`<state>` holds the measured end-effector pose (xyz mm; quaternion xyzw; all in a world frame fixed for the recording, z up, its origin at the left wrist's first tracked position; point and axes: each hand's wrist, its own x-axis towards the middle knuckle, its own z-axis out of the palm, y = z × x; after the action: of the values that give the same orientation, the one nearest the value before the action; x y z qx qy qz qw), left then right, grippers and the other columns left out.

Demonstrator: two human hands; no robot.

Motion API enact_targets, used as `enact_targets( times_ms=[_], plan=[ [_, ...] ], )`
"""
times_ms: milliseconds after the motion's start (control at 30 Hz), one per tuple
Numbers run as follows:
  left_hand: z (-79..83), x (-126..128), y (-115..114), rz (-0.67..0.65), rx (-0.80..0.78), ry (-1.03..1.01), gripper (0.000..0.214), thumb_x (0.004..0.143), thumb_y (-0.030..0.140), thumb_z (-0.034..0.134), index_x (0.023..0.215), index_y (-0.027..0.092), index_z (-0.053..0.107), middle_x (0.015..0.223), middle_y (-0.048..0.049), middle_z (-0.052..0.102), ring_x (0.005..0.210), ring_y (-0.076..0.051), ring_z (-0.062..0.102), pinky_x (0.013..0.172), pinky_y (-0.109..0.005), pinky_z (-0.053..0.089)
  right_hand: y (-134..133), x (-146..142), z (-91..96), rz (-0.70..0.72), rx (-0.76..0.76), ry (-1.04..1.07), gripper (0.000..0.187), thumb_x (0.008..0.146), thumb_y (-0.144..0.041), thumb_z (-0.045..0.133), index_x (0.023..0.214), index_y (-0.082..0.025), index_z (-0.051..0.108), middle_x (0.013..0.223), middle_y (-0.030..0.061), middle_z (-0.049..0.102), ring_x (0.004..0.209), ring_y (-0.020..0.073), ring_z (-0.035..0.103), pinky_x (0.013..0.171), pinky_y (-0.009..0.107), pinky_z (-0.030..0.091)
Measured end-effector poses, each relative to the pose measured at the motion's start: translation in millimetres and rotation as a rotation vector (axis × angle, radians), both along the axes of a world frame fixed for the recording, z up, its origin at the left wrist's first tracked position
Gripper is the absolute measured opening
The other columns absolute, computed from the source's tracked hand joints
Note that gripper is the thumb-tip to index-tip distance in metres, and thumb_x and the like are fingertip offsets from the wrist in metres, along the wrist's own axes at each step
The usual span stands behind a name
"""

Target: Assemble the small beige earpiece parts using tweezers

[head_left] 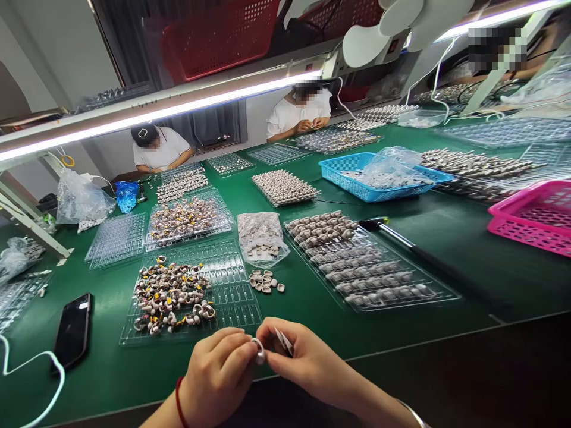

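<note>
My left hand (pixel 220 368) is closed in a pinch on a small pale ring-shaped part (pixel 259 352) at the near edge of the green table (pixel 446 238). My right hand (pixel 307 359) is closed round thin metal tweezers (pixel 284 340), whose tips sit next to the part. Just beyond my hands lies a clear plastic tray (pixel 227 291) with a heap of ring parts (pixel 172 294) on its left half. A small loose pile of the same parts (pixel 266 281) lies on the table beside it.
A clear tray with rows of parts (pixel 361 264) lies to the right, a bag of parts (pixel 261 238) behind the loose pile. A black phone (pixel 72 330) and white cable (pixel 31 371) lie at left. Blue basket (pixel 379 175), pink basket (pixel 535 217), black rod (pixel 428 255). Two people sit across the table.
</note>
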<state>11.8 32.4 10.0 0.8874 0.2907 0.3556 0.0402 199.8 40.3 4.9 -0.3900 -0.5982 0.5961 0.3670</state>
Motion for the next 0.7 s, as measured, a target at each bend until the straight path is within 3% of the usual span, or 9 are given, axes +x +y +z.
enact_targets(
  times_ms=[133,267,367,700],
  plan=[
    [-8.3,-7.0,0.6,-0.030,-0.022,-0.018,0.042,0.083,0.002,0.061,0.119,0.022,0.060,0.099,-0.0088,0.076,0.094,-0.021,0.071,0.086,-0.032,0.059,3.0,-3.0,-3.7,0.010,-0.299,0.221,0.018,0.064,-0.024,0.073,0.068,-0.015,0.058,0.055,-0.0057,0.052,0.046,0.0053,0.034,0.044,0.020,0.021],
    [-12.8,-12.1,0.5,-0.050,-0.050,-0.052,0.050,0.083,0.002,0.062,0.128,0.024,0.057,0.105,-0.0088,0.076,0.099,-0.021,0.071,0.087,-0.032,0.059,5.0,-6.7,-9.8,0.050,-0.549,0.345,0.028,0.057,-0.031,0.079,0.068,-0.017,0.056,0.042,-0.0126,0.038,0.034,0.0011,0.017,0.037,0.021,0.009],
    [-9.6,-10.9,0.1,-0.033,-0.070,-0.100,0.047,0.083,0.004,0.063,0.125,0.026,0.060,0.102,-0.0076,0.077,0.095,-0.021,0.073,0.085,-0.031,0.060,4.2,-8.2,-12.9,0.062,-0.586,0.365,0.035,0.055,-0.036,0.082,0.067,-0.017,0.057,0.040,-0.0138,0.034,0.034,0.0005,0.017,0.037,0.020,0.009],
    [-6.4,-1.3,-0.7,-0.007,-0.227,-0.269,0.035,0.083,0.004,0.063,0.109,0.027,0.071,0.095,-0.0070,0.079,0.084,-0.019,0.075,0.074,-0.026,0.061,7.4,-7.1,-16.3,0.021,-0.559,0.337,0.043,0.048,-0.038,0.090,0.064,-0.014,0.059,0.046,-0.0106,0.045,0.034,-0.0010,0.022,0.036,0.022,0.007]
  ],
)
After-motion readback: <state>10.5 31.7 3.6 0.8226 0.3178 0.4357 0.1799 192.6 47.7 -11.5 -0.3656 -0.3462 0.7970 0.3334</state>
